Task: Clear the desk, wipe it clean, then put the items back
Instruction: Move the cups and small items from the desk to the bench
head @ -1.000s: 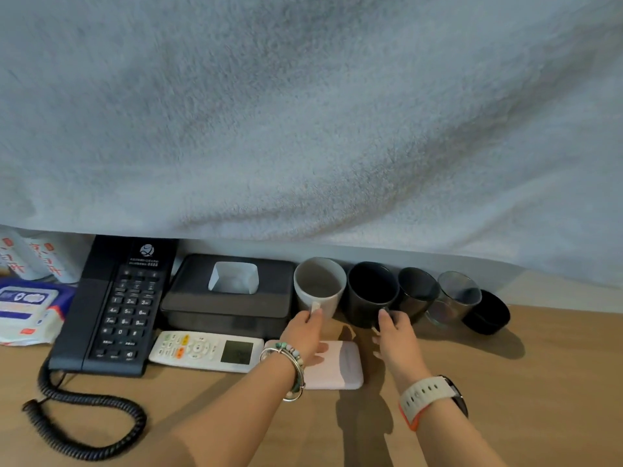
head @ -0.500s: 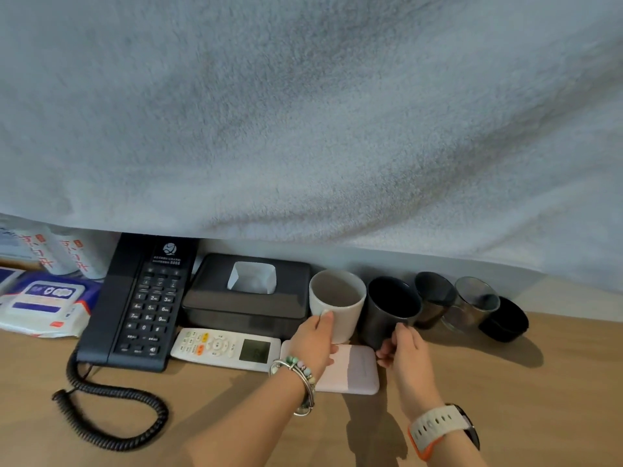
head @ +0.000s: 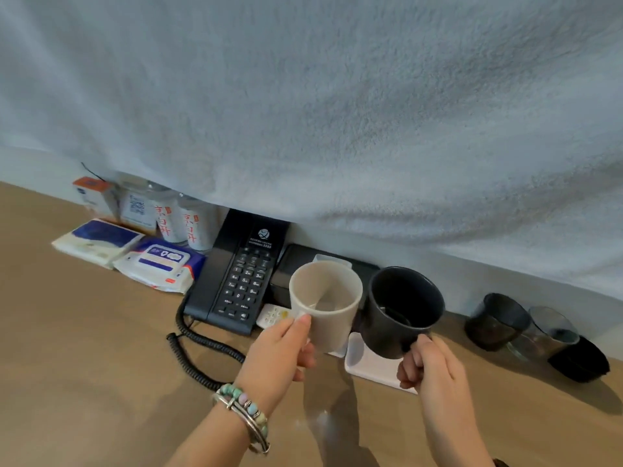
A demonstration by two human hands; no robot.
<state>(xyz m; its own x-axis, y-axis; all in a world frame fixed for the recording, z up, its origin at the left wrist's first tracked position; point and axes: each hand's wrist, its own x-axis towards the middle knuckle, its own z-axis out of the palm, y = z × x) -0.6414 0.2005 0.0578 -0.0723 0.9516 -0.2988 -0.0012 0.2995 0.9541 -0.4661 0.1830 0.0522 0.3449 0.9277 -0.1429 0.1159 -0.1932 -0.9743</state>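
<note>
- Desk (head: pixel 84 332): brown wood-look top, running along a pale wall (head: pixel 472 274). Landmark is the black telephone (head: pixel 241 274), which sits at the back of the desk against the wall.
- A big grey fluffy cloth (head: pixel 337 112) hangs over the wall and fills the upper view. Its lower edge drapes just above the telephone.
- Your left hand (head: pixel 276 358) grips the white mug (head: pixel 323 305) with the thumb on the rim and the fingers curled round the near side. The handle is hidden. The mug is held up off the desk, just right of the telephone.
- Your right hand (head: pixel 435 369) has its fingers wrapped round the handle of the black mug (head: pixel 401 311). This mug is also off the desk, further right of the telephone and just beside the white mug.
- Beaded bracelets (head: pixel 244 409) are on your left wrist.
- A coiled cord (head: pixel 199 355) trails from the telephone's near left corner across the desk.
- A black tissue box (head: pixel 293 264) touches the telephone's right side, partly behind the white mug.
- A white remote (head: pixel 273 315) lies right of the telephone's near end, mostly covered by the mug.
- A flat pale pink box (head: pixel 371 365) lies on the desk right of the telephone, under the two mugs.
- Well right of the telephone, along the wall, stand a dark tumbler (head: pixel 495 321), a clear glass (head: pixel 549 328) and a black cup (head: pixel 580 362).
- Left of the telephone are a wet-wipes pack (head: pixel 158 264), then a tissue pack (head: pixel 97 242).
- Behind those are white containers with red lettering (head: pixel 183 224) and an orange-topped box (head: pixel 94 193).
- The mugs cast shadows on the desk near your wrists.
</note>
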